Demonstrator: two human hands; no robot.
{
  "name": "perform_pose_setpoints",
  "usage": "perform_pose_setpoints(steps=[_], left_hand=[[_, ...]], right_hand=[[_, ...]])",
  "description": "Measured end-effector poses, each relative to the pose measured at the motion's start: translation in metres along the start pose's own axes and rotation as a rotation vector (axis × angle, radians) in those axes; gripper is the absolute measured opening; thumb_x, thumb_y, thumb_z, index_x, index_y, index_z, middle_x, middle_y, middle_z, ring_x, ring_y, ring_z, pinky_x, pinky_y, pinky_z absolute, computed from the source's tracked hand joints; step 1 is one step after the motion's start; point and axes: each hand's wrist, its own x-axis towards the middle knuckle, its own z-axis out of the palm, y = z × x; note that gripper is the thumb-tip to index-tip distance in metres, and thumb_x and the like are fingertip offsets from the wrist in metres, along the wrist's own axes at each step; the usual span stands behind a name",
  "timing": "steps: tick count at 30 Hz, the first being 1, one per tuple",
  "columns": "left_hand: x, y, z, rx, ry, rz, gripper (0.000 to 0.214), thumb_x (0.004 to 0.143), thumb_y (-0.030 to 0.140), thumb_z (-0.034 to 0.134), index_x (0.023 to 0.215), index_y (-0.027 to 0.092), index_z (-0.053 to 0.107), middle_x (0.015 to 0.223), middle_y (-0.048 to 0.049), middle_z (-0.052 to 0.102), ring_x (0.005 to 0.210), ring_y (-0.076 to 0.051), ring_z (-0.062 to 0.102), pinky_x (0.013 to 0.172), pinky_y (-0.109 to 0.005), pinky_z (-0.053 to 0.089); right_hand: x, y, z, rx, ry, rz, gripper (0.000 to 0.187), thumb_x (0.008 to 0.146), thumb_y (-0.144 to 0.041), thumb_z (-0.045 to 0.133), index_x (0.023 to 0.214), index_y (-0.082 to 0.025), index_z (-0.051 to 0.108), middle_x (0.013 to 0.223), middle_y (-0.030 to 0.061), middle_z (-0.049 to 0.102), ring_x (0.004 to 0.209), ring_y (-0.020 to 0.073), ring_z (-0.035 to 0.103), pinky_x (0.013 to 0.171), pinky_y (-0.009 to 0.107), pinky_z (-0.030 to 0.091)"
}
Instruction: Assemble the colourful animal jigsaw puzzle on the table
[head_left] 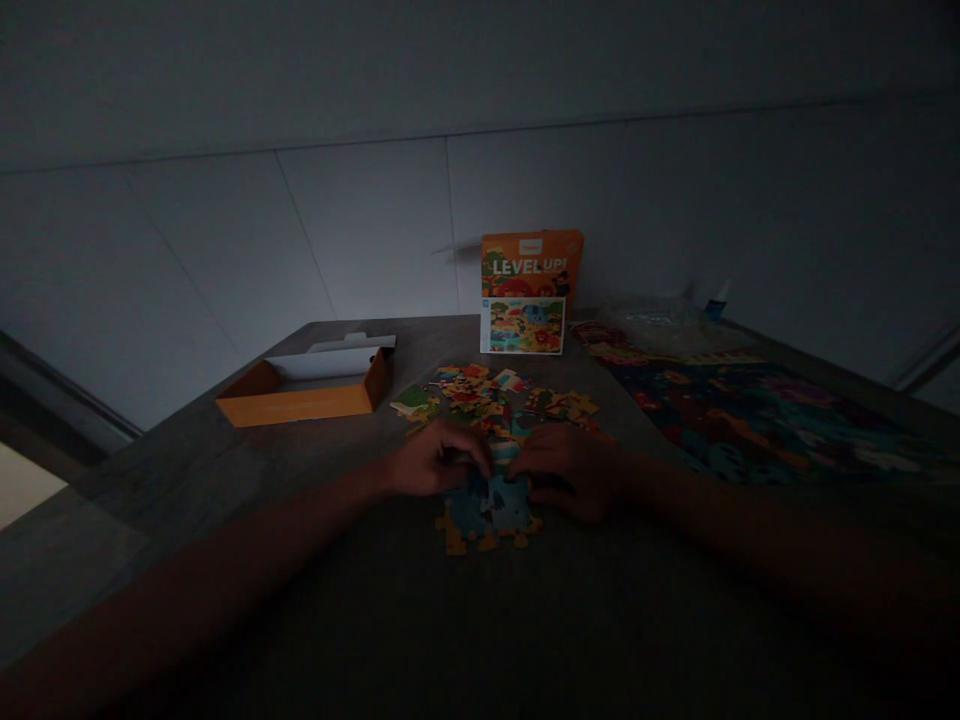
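Observation:
A small joined section of jigsaw puzzle [487, 510], blue with an orange-yellow lower edge, lies on the table in front of me. My left hand [435, 458] is at its upper left, fingers curled and the tips on the pieces. From the right, my right hand [566, 468] reaches in with bent fingers at the upper right of the section. Between the two sets of fingertips shows a pale blue puzzle piece [505, 453], partly covered by them. Just beyond the hands lies a heap of loose puzzle pieces [472, 390]. Dim light blurs the finger contacts.
An orange open box [300, 405] stands on the left of the grey table [187, 480]. At the back, a picture card [523, 327] leans against an orange "LEVEL UP!" box [536, 255]. To the right lie a dark colourful puzzle [750, 415] and clear plastic wrapping [652, 320].

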Motion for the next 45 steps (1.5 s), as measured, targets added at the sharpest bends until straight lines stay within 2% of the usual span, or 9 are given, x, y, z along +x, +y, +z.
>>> perform_pose_setpoints(steps=[8, 20, 26, 33, 40, 45], left_hand=[[0.003, 0.0071, 0.0005, 0.064, -0.041, 0.061, 0.021, 0.079, 0.008, 0.054, 0.084, 0.018, 0.073, 0.09, -0.0077, 0.071, 0.084, -0.018, 0.068, 0.074, -0.033, 0.057], [0.0036, 0.0081, 0.0001, 0.039, -0.068, 0.09, 0.021, 0.079, 0.008, 0.056, 0.08, 0.02, 0.074, 0.09, -0.0078, 0.07, 0.082, -0.018, 0.067, 0.075, -0.035, 0.058], [0.0041, 0.0085, -0.0016, 0.051, -0.123, 0.1, 0.021, 0.079, 0.011, 0.058, 0.076, 0.024, 0.074, 0.097, -0.0083, 0.071, 0.088, -0.021, 0.067, 0.083, -0.04, 0.057], [0.0034, 0.0057, -0.0024, 0.001, -0.149, 0.112, 0.019, 0.082, 0.012, 0.058, 0.084, 0.02, 0.075, 0.098, -0.0099, 0.07, 0.092, -0.021, 0.066, 0.083, -0.037, 0.053], [0.0036, 0.0059, -0.0027, -0.023, -0.157, 0.098, 0.017, 0.082, 0.013, 0.059, 0.082, 0.02, 0.074, 0.1, -0.0101, 0.069, 0.092, -0.021, 0.065, 0.084, -0.037, 0.053], [0.0037, 0.0068, -0.003, -0.006, -0.16, 0.082, 0.017, 0.083, 0.012, 0.057, 0.08, 0.02, 0.073, 0.1, -0.0093, 0.069, 0.093, -0.02, 0.066, 0.087, -0.037, 0.053]], right_hand=[[-0.0003, 0.0016, 0.0004, 0.0, -0.002, -0.029, 0.028, 0.091, -0.031, 0.051, 0.109, -0.015, 0.065, 0.088, 0.0094, 0.067, 0.081, 0.0221, 0.062, 0.074, 0.036, 0.046], [-0.0005, -0.0011, -0.001, 0.015, 0.007, -0.025, 0.028, 0.091, -0.033, 0.053, 0.107, -0.015, 0.066, 0.086, 0.0083, 0.067, 0.08, 0.0212, 0.061, 0.073, 0.035, 0.046], [-0.0006, -0.0005, -0.0012, 0.019, 0.003, -0.026, 0.027, 0.09, -0.031, 0.053, 0.108, -0.016, 0.066, 0.086, 0.0078, 0.067, 0.08, 0.0209, 0.061, 0.074, 0.034, 0.045], [0.0005, -0.0022, -0.0024, 0.013, -0.011, -0.007, 0.026, 0.089, -0.032, 0.054, 0.105, -0.015, 0.066, 0.08, 0.007, 0.065, 0.075, 0.0199, 0.059, 0.07, 0.033, 0.042], [0.0, -0.0015, -0.0014, 0.016, -0.002, -0.004, 0.026, 0.089, -0.033, 0.055, 0.104, -0.015, 0.066, 0.078, 0.0063, 0.064, 0.074, 0.0199, 0.059, 0.069, 0.032, 0.041], [0.0004, -0.0036, -0.0039, 0.002, -0.024, 0.023, 0.025, 0.089, -0.032, 0.055, 0.106, -0.015, 0.065, 0.085, 0.0081, 0.066, 0.079, 0.0201, 0.06, 0.071, 0.032, 0.042]])
